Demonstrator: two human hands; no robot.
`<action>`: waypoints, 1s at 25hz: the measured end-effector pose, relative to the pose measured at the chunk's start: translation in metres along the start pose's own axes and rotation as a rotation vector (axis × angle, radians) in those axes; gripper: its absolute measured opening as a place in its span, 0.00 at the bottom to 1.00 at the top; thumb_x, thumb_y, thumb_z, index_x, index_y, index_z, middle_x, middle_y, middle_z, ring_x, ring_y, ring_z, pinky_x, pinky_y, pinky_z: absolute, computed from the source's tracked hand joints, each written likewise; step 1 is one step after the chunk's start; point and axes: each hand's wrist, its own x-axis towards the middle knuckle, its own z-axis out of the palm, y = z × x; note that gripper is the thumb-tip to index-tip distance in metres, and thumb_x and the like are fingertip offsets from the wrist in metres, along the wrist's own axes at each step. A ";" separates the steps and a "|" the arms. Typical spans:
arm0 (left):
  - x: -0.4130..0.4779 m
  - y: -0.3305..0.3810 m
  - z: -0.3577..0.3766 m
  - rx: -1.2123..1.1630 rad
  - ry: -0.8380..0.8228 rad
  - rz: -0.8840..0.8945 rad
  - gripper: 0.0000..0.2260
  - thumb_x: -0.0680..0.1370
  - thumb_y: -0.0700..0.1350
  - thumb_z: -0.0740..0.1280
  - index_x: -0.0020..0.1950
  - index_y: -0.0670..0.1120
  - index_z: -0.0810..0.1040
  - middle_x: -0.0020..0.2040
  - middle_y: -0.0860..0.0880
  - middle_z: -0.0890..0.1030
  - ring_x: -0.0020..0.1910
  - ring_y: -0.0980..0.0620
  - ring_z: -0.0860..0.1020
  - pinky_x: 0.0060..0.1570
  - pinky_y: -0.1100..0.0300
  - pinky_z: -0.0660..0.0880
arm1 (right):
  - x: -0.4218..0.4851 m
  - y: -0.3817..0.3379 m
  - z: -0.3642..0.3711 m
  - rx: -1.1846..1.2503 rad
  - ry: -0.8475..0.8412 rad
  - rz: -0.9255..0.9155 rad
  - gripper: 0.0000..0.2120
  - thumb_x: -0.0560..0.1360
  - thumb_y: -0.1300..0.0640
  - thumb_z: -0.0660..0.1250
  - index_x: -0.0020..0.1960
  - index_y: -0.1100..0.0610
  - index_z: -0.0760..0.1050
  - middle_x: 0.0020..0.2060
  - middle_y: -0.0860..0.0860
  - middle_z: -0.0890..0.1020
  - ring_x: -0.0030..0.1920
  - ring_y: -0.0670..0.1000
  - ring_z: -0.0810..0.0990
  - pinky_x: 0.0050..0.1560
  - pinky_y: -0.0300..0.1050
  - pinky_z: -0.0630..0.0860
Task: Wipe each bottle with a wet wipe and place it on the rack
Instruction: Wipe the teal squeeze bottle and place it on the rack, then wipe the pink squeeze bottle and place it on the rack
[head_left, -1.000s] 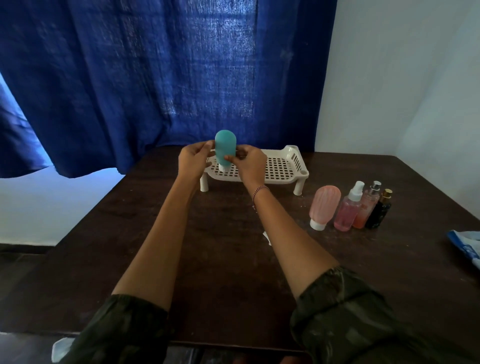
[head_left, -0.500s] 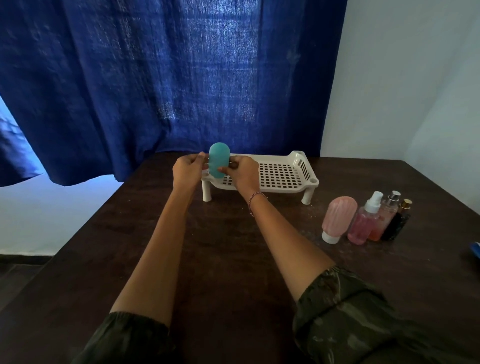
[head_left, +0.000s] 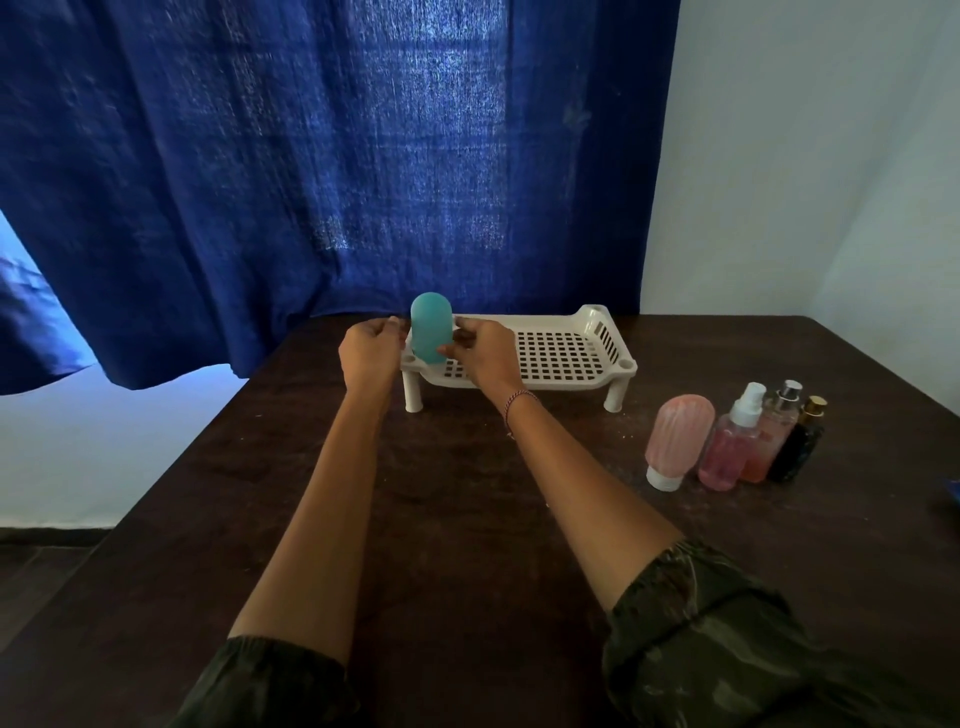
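Observation:
A teal squeeze bottle (head_left: 430, 332) stands cap-down on the left end of the white slotted rack (head_left: 558, 353). My right hand (head_left: 483, 353) holds it from the right, thumb against its lower side. Just left of the bottle, my left hand (head_left: 371, 348) has its fingers loosely curled, a small gap away from it. On the table to the right stand a pink ribbed squeeze bottle (head_left: 678, 439), a pink spray bottle (head_left: 730, 441), an orange-pink spray bottle (head_left: 774, 436) and a dark bottle with a gold cap (head_left: 800, 441). No wipe shows.
The dark wooden table (head_left: 452, 519) runs to a blue curtain (head_left: 332, 156) behind the rack and a white wall on the right. A sliver of a blue pack (head_left: 954, 493) shows at the right edge. The rack's grid right of the teal bottle holds nothing.
Both hands lowered the teal bottle from above the rack onto its left end. My left hand has eased off the bottle. The view shifted up a little.

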 end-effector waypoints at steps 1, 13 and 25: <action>-0.003 0.001 0.000 0.000 0.023 0.003 0.10 0.79 0.45 0.61 0.41 0.48 0.79 0.45 0.46 0.83 0.45 0.49 0.81 0.52 0.48 0.78 | -0.001 0.000 -0.002 0.002 0.012 0.011 0.23 0.72 0.59 0.71 0.65 0.62 0.71 0.55 0.56 0.81 0.55 0.52 0.78 0.55 0.41 0.73; -0.067 0.029 0.018 -0.053 0.200 0.077 0.12 0.79 0.45 0.61 0.57 0.42 0.80 0.50 0.46 0.83 0.47 0.52 0.80 0.44 0.61 0.74 | -0.048 -0.015 -0.063 0.130 0.176 -0.002 0.20 0.78 0.52 0.63 0.66 0.62 0.71 0.57 0.57 0.80 0.56 0.52 0.78 0.57 0.44 0.75; -0.157 0.076 0.070 -0.049 -0.108 0.330 0.10 0.78 0.45 0.65 0.52 0.43 0.82 0.40 0.48 0.83 0.40 0.53 0.80 0.44 0.57 0.77 | -0.105 -0.031 -0.171 -0.169 0.341 -0.243 0.10 0.77 0.54 0.64 0.52 0.57 0.80 0.47 0.52 0.83 0.45 0.48 0.79 0.42 0.37 0.76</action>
